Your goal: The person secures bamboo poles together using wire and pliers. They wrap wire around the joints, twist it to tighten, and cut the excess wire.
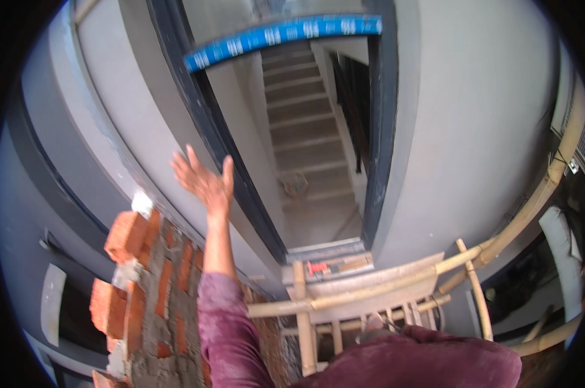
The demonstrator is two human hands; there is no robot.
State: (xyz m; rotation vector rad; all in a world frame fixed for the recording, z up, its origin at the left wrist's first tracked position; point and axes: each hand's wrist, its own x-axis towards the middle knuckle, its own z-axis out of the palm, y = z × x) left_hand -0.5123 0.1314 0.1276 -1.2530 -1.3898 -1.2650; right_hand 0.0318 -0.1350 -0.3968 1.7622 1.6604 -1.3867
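My left hand (205, 184) is held out in front of me with its fingers spread and nothing in it. It appears in front of the pale wall beside the dark door frame (208, 129); I cannot tell whether it touches either. Below and left of it runs the top of a brick wall (166, 291), with grey mortar between the red bricks. A red brick (126, 236) sits at the wall's far end, and another brick (107, 304) sticks out along its left side. My right hand does not show; maroon cloth (428, 362) fills the lower right.
Bamboo poles (396, 284) cross in front of me and curve up the right side. A board (383, 288) lies by the doorway, near a red-handled tool (318, 266). Stairs (305, 123) rise inside, with a bucket (294, 185) at their foot. Blue tape (286, 33) spans the door.
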